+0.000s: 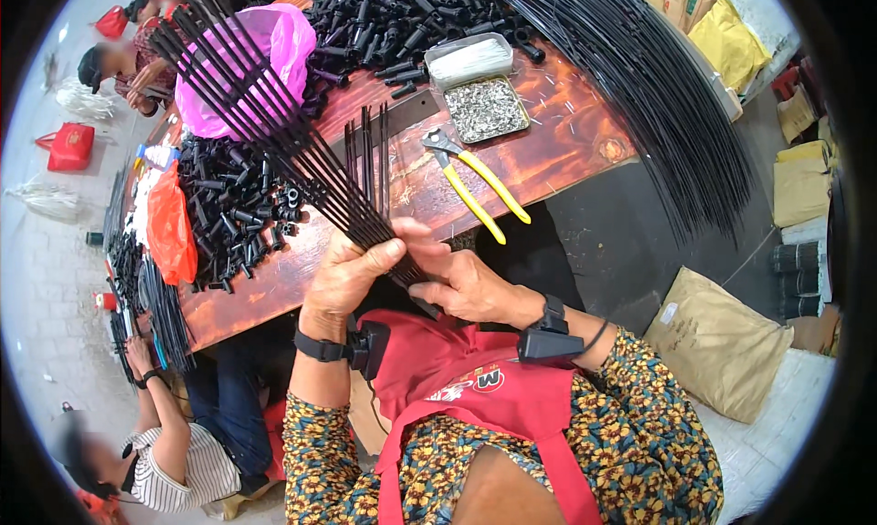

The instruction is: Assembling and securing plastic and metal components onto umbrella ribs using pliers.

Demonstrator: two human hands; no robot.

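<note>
A fanned bundle of long thin black rods (315, 185) slants up and to the left over the table. My left hand (352, 271) is closed around its lower part, thumb on top. At the bundle's near end, my right hand (470, 286) pinches the rod tips, its fingers partly behind them. Several more thin black rods (367, 155) stand just beyond my hands, by a dark metal strip (416, 109) on the table. To the right lies a pair of yellow-handled cutters (481, 180), jaws pointing away from me.
Black tubular parts (384, 22) are heaped behind a clear box of white pins (470, 61) and a tin of small silver pieces (507, 114). A pink bag (292, 41) and an orange bag (171, 228) stand left. Long black rods (667, 114) overhang the right edge. Co-workers (183, 452) sit left.
</note>
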